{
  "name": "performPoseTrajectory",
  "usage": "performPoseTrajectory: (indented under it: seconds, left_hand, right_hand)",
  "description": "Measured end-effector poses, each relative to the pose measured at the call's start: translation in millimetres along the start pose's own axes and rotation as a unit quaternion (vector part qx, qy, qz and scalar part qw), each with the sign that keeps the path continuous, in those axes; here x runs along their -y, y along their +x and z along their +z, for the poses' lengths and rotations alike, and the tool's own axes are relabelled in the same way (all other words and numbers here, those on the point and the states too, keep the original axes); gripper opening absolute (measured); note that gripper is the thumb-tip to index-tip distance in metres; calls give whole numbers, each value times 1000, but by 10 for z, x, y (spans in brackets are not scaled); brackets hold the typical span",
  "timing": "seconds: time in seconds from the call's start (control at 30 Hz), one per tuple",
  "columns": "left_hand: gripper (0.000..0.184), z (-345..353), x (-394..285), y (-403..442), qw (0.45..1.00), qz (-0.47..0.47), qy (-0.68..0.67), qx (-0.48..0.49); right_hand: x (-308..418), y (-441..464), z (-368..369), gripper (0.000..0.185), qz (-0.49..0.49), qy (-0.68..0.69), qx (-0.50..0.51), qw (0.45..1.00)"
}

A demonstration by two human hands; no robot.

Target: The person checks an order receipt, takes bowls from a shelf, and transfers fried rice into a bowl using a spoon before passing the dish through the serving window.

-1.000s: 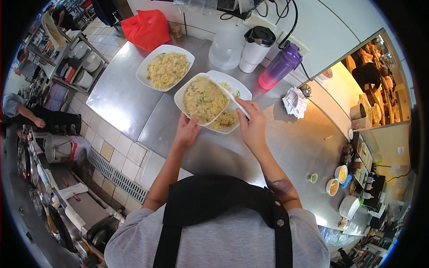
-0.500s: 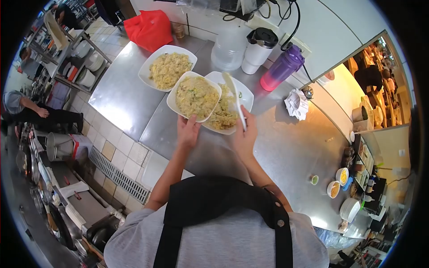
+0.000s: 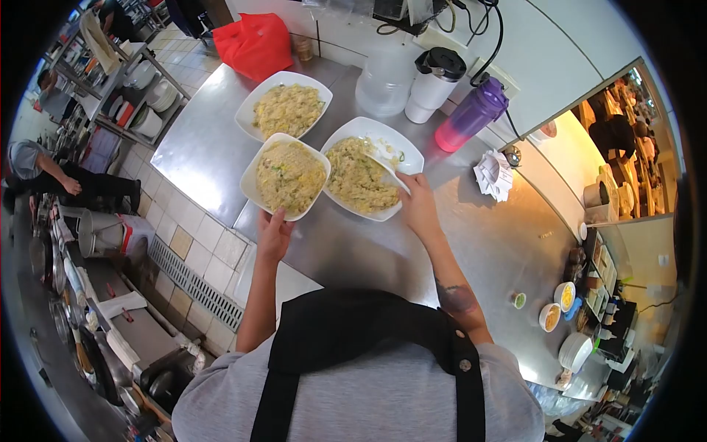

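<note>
My left hand (image 3: 274, 234) grips the near edge of a white square bowl (image 3: 249, 193) heaped with fried rice (image 3: 287, 175). In my right hand (image 3: 420, 202) is the handle of a white rice paddle (image 3: 386, 166), whose blade end rests in the fried rice on a second white dish (image 3: 409, 151). That dish stands on the steel counter just right of the held bowl, with grains stuck to its bare far side. A third white bowl (image 3: 241, 118), also full of fried rice, sits behind the held one.
Along the wall stand a clear plastic jug (image 3: 383, 88), a white tumbler (image 3: 431, 88) and a purple-pink bottle (image 3: 471, 114). A red bag (image 3: 254, 46) lies at the back left. Small bowls (image 3: 549, 317) and stacked white plates (image 3: 574, 352) are at the right. Another person (image 3: 51, 169) is at far left.
My left hand has carried its bowl left and nearer me, uncovering the second dish. My right hand has lowered the paddle into that dish's rice.
</note>
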State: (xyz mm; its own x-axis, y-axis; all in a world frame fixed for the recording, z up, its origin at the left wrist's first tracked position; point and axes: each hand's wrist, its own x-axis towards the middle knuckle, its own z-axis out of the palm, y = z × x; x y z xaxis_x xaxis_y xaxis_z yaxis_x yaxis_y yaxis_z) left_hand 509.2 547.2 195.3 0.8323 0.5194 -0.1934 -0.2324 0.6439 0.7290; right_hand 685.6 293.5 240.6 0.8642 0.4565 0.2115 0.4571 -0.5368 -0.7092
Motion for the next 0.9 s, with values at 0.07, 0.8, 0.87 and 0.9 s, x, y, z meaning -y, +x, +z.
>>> performPoseTrajectory:
  seconds: [0.07, 0.8, 0.87, 0.9]
  left_hand:
    - [49, -52, -70, -75, 1000, 5, 11, 5]
    - [46, 355, 216, -673, 996, -67, -3, 61]
    - [48, 410, 222, -806, 994, -76, -21, 76]
    - [48, 442, 219, -884, 994, -79, -22, 74]
  right_hand:
    - [135, -73, -188, 35, 3, 6, 7, 1000]
    - [-154, -517, 29, 39, -66, -45, -71, 994]
    - [-220, -484, 22, 37, -77, -48, -69, 993]
    - [-263, -473, 27, 36, -81, -50, -69, 993]
